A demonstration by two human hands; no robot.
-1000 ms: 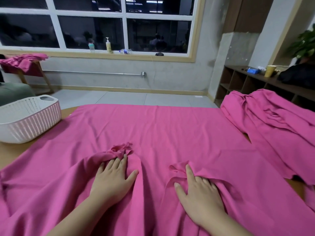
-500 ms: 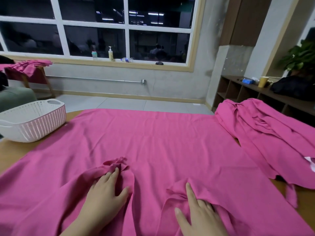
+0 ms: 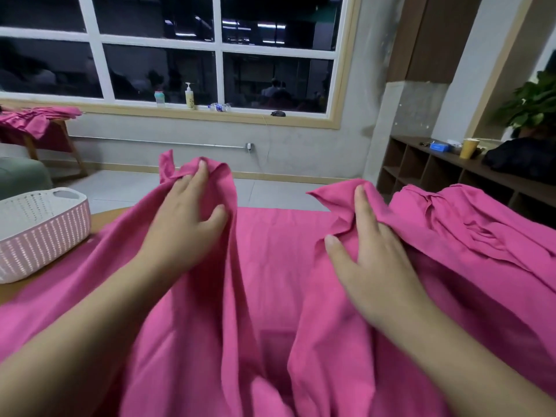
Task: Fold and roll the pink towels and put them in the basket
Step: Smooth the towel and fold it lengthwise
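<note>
**Pink towel, lifted at two corners — head view**

Pink towel (image 3: 270,266): large cloth, filling the centre and lower frame, spread over a wooden table (image 3: 105,216) of which only a bare strip shows at mid left. Near edge raised toward the camera in two bunched peaks; the stretch between them sags flat.

Left hand (image 3: 183,224): centre left. Fingers curled over one gathered corner, thumb pressing from the right side, so cloth is pinched between thumb and fingers. Corner tip stands up above the fingertips; the rest hangs below the palm and along the forearm.

Right hand (image 3: 370,260): centre right. Index finger extended along the cloth, the other fingers folded into a crumpled corner, thumb spread to the left. Corner tip juts toward upper left of the fingers; cloth drapes under the palm.

Second pink towel (image 3: 481,230): rumpled heap, right of frame, just beside the right hand.

Basket (image 3: 39,230): white, perforated, mid left edge, on the table, touching the towel's left border.

Further pink cloth (image 3: 39,118): on a wooden stand, upper left.
</note>
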